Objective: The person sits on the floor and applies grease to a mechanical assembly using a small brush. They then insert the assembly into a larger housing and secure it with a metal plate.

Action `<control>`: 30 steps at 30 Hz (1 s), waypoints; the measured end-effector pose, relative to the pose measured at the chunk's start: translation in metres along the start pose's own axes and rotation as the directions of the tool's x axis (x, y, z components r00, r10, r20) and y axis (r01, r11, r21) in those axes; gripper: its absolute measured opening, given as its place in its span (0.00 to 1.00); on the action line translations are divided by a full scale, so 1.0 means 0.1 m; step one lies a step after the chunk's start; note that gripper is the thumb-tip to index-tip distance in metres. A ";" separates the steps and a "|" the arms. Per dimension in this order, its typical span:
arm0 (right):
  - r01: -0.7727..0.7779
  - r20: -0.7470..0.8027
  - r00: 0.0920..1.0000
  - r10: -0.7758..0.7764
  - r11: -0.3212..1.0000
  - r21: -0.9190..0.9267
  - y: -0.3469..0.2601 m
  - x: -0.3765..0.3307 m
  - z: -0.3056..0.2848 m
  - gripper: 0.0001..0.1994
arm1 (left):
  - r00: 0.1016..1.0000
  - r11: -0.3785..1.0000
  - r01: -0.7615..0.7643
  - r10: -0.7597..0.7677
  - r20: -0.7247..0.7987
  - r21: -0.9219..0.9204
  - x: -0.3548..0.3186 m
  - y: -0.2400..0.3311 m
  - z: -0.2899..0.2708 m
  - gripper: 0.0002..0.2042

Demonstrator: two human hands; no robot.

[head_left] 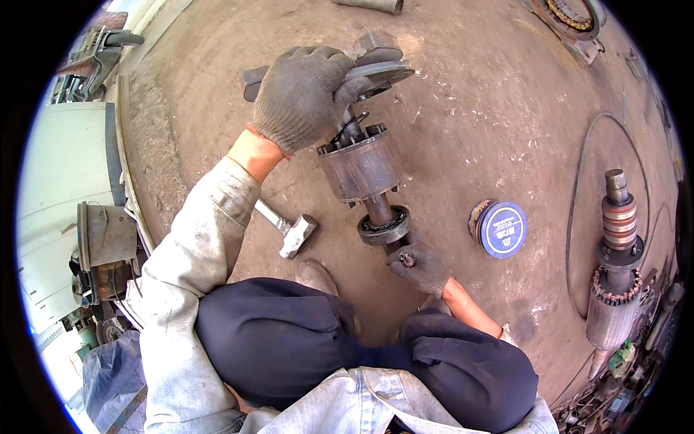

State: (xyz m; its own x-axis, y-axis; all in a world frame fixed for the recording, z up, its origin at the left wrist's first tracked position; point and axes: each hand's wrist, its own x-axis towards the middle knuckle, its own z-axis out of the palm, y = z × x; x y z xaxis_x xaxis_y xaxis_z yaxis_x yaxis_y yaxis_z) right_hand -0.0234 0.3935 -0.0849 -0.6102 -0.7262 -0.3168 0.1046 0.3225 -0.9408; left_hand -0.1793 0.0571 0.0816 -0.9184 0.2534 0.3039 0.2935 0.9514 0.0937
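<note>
**Gloved hands at both ends of a motor rotor on the workshop floor**

The rusty cylindrical steel motor rotor (359, 168) lies on the dusty concrete floor (491, 108) at the centre of the frame, its shaft running from upper centre down to a dark ring bearing (385, 226); bare floor spreads to its right as far as the round blue tin (501, 228), and wider bare floor lies above that; to its left the steel-headed hammer (289, 231) lies just beside the sleeve; the person's dark-trousered knees (275, 340) close off the lower edge; a second rotor with a copper commutator (618, 253) stands well apart at the right rim. The left hand (303, 94), in a grey knit glove, reaches up with the arm stretched out and is curled over a grey metal puller (376, 65) on the rotor's far end, gripping it; the right hand (419, 267), gloved, is closed around the shaft's near tip, wrist bent beside the knee.
</note>
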 end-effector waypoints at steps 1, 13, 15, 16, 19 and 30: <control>-0.043 0.035 0.998 0.043 0.999 0.015 -0.02 0.04 -0.03 0.08 | 1.000 1.000 -0.013 0.013 -0.018 0.002 0.01 -0.01 0.01 0.16; -0.235 0.235 0.965 0.119 0.793 0.562 -0.18 0.04 -0.25 0.15 | 0.991 0.992 0.128 -0.129 0.046 0.015 0.30 -0.44 -0.04 0.18; -0.079 0.139 0.990 -0.015 0.756 0.649 -0.48 0.02 -0.23 0.16 | 0.982 0.982 0.185 -0.183 0.054 -0.037 0.42 -0.83 0.07 0.20; -0.017 0.083 0.995 -0.052 0.743 0.669 -0.59 -0.01 -0.27 0.16 | 0.978 0.976 0.205 -0.201 0.053 -0.080 0.51 -0.96 0.16 0.22; -0.011 0.017 1.000 0.000 0.721 0.693 -0.81 -0.01 -0.29 0.13 | 0.942 0.917 0.333 -0.311 0.127 -0.219 0.65 -0.99 0.07 0.22; -0.080 -0.193 0.953 0.236 0.805 0.587 -1.14 -0.03 -0.61 0.08 | 0.892 0.867 0.449 -0.449 0.051 -0.219 0.73 -0.91 -0.16 0.18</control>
State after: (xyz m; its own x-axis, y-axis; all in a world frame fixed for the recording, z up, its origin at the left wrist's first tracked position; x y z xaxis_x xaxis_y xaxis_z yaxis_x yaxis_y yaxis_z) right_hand -0.0812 0.3962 0.0310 -0.7080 -0.4987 -0.5001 0.5944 -0.0384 -0.8032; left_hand -0.2691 -0.0139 0.1103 -0.9647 -0.1920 0.1804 -0.0997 0.8998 0.4247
